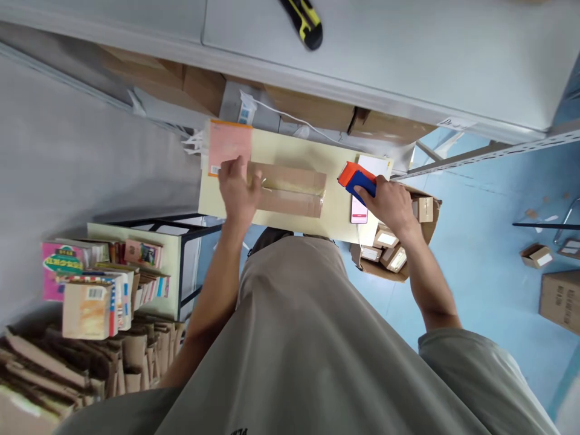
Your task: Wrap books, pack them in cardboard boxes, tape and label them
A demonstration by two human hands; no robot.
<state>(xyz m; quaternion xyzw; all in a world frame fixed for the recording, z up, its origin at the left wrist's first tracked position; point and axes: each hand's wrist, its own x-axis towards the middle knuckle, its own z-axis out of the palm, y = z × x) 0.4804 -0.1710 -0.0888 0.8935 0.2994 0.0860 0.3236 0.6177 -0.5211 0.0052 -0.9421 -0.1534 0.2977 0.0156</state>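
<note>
A long brown cardboard box (290, 202) lies on the cream table (312, 151), with shiny clear tape along its top. My left hand (238, 188) is at the box's left end, fingers bent and thumb apart, with nothing visible in it. Whether it touches the box I cannot tell. Beside that hand a pink book (229, 145) with an orange edge lies flat. In my right hand (390, 202) is an orange and blue tape dispenser (357, 180), held over the table's right side. A phone (359, 211) with a lit screen lies below the dispenser.
A grey shelf (408, 60) crosses above the table, with a yellow and black utility knife (308, 27) on it. At the right stands a large carton (401, 278) of small boxes. Stacked books (90, 308) and folded cardboard (136, 353) are at the lower left.
</note>
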